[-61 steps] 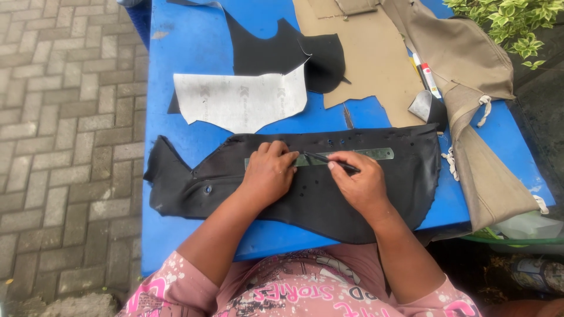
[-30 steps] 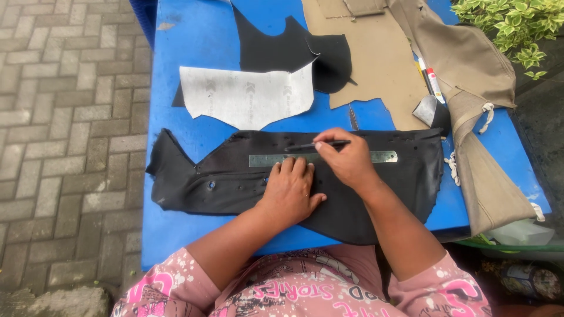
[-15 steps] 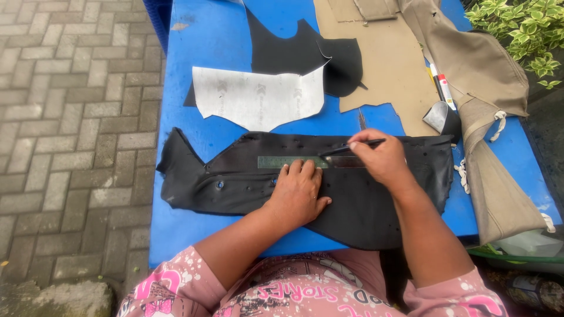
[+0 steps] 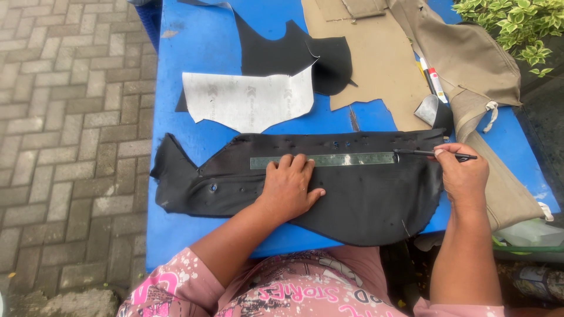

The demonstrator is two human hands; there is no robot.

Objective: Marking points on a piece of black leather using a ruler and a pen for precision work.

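The left hand (image 4: 289,186) lies flat, fingers spread, pressing the metal ruler (image 4: 322,160) that runs sideways on the black fabric piece (image 4: 364,202), while the right hand (image 4: 465,175) pinches a pen (image 4: 433,154) at the ruler's right end.

The person wears a pink top with short sleeves. The top has small white spots on it, like splashes of paint. There are big pink letters with white edges across the front, and some dark grey patches between them. The sleeves end above the elbows, so both arms are bare from there down. The left hand (image 4: 289,186) and the right hand (image 4: 464,176) are bare too. No gloves, rings, watch or bands show on the hands or wrists. The nails look short and plain.
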